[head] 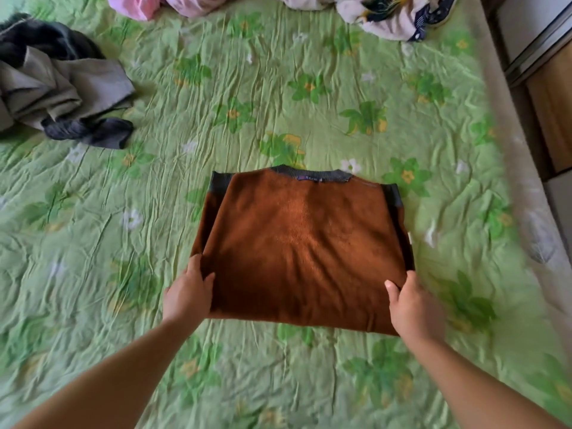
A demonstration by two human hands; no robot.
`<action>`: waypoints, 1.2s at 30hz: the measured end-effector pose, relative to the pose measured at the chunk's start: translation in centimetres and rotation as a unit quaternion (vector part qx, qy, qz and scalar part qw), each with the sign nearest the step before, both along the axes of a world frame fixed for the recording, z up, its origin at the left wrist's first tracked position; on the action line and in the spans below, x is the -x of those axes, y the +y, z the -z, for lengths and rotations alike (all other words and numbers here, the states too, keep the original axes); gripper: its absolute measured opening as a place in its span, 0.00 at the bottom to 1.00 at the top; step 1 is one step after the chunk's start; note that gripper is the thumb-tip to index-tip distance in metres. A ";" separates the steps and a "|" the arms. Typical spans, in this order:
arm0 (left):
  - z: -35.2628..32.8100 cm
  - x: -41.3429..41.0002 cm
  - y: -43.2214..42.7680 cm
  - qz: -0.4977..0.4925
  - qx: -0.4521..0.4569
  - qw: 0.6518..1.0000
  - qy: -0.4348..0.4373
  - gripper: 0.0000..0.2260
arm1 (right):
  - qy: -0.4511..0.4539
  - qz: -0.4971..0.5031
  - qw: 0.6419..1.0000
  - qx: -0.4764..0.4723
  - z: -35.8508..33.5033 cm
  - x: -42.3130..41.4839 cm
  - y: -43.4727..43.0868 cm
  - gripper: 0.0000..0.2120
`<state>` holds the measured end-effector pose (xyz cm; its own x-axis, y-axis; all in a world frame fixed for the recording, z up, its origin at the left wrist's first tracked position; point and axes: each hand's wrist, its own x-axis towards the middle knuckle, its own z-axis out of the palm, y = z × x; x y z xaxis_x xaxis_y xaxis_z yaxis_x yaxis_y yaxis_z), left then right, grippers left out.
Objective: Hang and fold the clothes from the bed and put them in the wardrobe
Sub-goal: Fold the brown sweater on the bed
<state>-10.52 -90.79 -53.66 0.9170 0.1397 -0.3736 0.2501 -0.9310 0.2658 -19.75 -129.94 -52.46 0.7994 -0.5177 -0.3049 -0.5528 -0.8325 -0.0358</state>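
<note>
A brown knitted sweater with dark grey collar and cuffs lies folded into a rectangle on the green flowered bed sheet. My left hand grips its near left corner, thumb on top and fingers tucked under the fabric. My right hand grips the near right corner the same way. The near edge of the sweater looks slightly raised off the sheet.
A heap of grey and black clothes lies at the far left. Pink garments and a patterned white cloth sit at the far edge. The bed's right edge borders wooden furniture.
</note>
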 end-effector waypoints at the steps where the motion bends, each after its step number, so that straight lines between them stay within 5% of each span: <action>1: -0.1 0.1 0.4 0.006 -0.009 1.000 0.016 0.15 | 0.005 0.000 1.000 0.000 -0.3 0.4 -0.2 0.19; 6: -0.4 0.9 2.0 0.027 -0.020 0.997 0.075 0.10 | 0.036 -0.011 0.999 -0.001 -0.8 2.2 -0.8 0.20; 9: 0.0 1.3 2.2 0.008 -0.040 0.993 0.106 0.18 | 0.066 -0.033 0.996 0.058 -1.0 1.9 -0.3 0.27; 13: 1.1 0.8 2.0 -0.057 0.007 0.993 0.105 0.33 | -0.044 -0.240 0.969 0.042 -0.8 -1.2 2.7 0.34; 18: 2.3 0.3 3.8 -0.122 0.061 0.985 0.110 0.36 | 0.010 -0.400 0.914 -0.063 1.1 -8.5 10.1 0.33; 22: 2.7 0.4 5.2 -0.128 0.124 0.973 0.147 0.29 | 0.174 -0.349 0.920 -0.044 1.8 -13.6 13.9 0.34; 26: 2.8 -0.3 4.8 -0.069 0.118 0.980 0.146 0.24 | 0.068 -0.370 0.925 0.046 -0.4 -17.7 19.7 0.23; 28: 2.4 -0.3 4.3 -0.046 0.116 0.983 0.137 0.19 | 0.022 -0.418 0.908 -0.001 -0.9 -19.2 23.3 0.23; 33: 0.2 0.9 2.8 -0.041 0.220 0.970 0.093 0.18 | 0.133 -0.422 0.895 -0.054 -1.1 -20.8 29.7 0.32; 36: -1.9 1.5 1.6 -0.047 0.284 0.954 0.088 0.23 | 0.120 -0.389 0.912 -0.050 -1.7 -20.9 30.1 0.23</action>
